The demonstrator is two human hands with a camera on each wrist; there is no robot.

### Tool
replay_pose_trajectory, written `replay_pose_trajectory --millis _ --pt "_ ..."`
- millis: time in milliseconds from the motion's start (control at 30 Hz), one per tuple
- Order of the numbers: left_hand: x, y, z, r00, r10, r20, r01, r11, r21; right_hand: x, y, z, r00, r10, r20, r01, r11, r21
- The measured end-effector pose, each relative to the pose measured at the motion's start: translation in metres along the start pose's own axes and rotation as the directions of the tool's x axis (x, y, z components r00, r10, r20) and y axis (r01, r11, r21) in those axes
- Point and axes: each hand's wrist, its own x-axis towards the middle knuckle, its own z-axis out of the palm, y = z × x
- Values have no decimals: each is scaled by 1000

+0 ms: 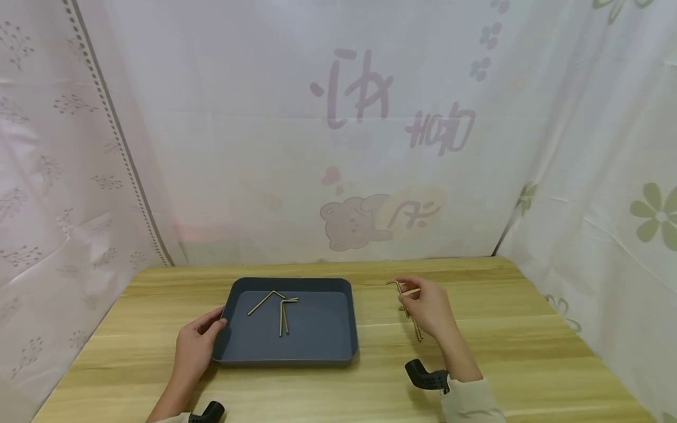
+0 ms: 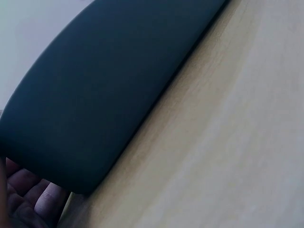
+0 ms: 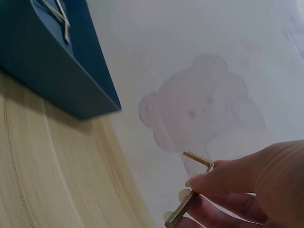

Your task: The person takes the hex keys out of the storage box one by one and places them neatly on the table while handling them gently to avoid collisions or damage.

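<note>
Head view: my left hand (image 1: 198, 339) grips the left side of the dark tray (image 1: 322, 335); right of it, my right hand (image 1: 428, 306) pinches a brass-coloured, L-shaped rod (image 1: 398, 286). Left wrist view: the tray's wall is smooth. Right wrist view: the rod is faceted, its bend exposed.

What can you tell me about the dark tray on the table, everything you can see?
The tray is a dark blue-grey, shallow rectangle with softened corners, raised walls and a smooth, matte surface; metal or plastic, I can't tell. It sits open side up on the wood-grain table. The left hand grips its left wall, thumb at the rim. A few bent, brass-coloured rods lie inside on its floor.
</note>
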Motion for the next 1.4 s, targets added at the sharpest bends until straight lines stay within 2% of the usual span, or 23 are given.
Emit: replay_pose_trajectory --millis 267,533,733,933,1400 --pt "0 0 0 1000 0 -8 0 1000 4 2 20 -13 1000 10 -30 -12 999 -47" --pt "2 -2 2 1000 -7 -4 7 1000 5 6 44 -21 1000 5 -23 -9 988 -157" --pt "2 -1 0 1000 -9 -5 9 1000 6 9 59 -16 1000 14 -6 -15 984 -180" --pt "1 -1 0 1000 -14 -2 14 1000 7 10 68 -5 997 76 -6 -76 986 -150" --pt "1 2 -1 1000 -16 -8 16 1000 4 11 73 3 990 134 -30 -138 966 -221"
